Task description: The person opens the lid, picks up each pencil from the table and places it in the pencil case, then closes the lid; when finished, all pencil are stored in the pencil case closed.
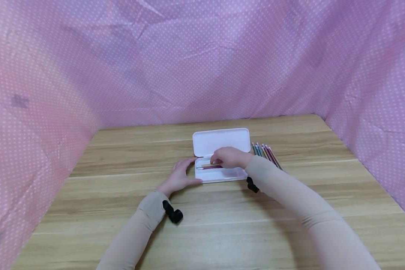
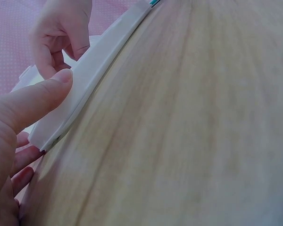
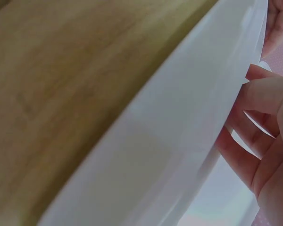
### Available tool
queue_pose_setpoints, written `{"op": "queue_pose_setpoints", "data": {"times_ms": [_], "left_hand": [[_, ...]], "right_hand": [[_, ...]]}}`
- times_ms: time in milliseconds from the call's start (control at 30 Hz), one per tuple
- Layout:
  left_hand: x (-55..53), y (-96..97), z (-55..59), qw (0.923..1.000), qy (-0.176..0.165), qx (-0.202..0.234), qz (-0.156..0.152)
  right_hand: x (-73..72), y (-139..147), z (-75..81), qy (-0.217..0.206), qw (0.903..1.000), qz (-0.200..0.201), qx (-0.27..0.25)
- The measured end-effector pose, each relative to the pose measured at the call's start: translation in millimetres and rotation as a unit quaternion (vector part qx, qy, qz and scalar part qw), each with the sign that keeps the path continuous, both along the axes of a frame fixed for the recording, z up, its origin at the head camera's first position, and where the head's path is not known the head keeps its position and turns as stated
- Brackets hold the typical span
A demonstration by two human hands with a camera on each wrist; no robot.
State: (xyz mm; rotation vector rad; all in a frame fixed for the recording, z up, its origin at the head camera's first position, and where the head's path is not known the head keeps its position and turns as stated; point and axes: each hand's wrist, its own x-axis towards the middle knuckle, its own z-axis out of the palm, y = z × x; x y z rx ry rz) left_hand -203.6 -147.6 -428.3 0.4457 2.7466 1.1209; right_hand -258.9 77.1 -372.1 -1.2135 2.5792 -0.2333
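Wrinkled pink polka-dot cloth (image 1: 219, 75) hung behind the wood-grain desk (image 1: 219, 232). Slim loose pencils (image 1: 267, 153) lay fanned out, partly behind the right sleeve (image 1: 290, 191). Beside them, the white plastic pencil case (image 1: 229, 179) stood open, yellow and maroon pencils (image 1: 209, 167) inside. The left hand (image 1: 178, 177), its grip wide, braced one end; whether the right hand (image 1: 230, 157), fingertips hidden inside, held anything, I couldn't tell.

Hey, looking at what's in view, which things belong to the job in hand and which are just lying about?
Likely part of the job:
open white case
pencils inside it
loose pencils to its right
left hand, touching the case
right hand, reaching into it

Just there:
wooden table
polka-dot cloth
black wrist cameras
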Motion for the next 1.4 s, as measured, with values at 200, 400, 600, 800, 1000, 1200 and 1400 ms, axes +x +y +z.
{"op": "queue_pose_setpoints", "data": {"times_ms": [200,400,600,800,1000,1200,1400], "left_hand": [[0.4,0.1,0.0,1.0000,-0.002,-0.002,0.004],[1.0,0.3,-0.1,0.9999,-0.013,0.000,0.009],[0.7,-0.3,-1.0,0.9999,-0.008,0.002,0.007],[-0.4,-1.5,-3.9,1.0000,0.003,0.005,0.001],[-1.0,-2.4,-4.3,0.9999,0.010,0.002,-0.002],[-0.2,-2.0,-2.7,1.0000,0.009,0.003,-0.003],[-0.2,-1.4,-2.3,1.0000,0.009,0.000,-0.003]], "right_hand": [[0.9,0,2.2,-0.017,0.9997,-0.015,-0.005],[1.2,2,2.8,-0.027,0.9991,-0.023,-0.021],[-2.0,9,5.9,-0.049,0.9966,-0.052,-0.040],[-3.1,21,13.6,-0.050,0.9908,-0.068,-0.106],[-3.1,37,18.2,-0.051,0.9804,-0.085,-0.170],[2.1,51,19.2,-0.071,0.9717,-0.117,-0.193],[11.8,65,15.3,-0.081,0.9635,-0.133,-0.218]]}}
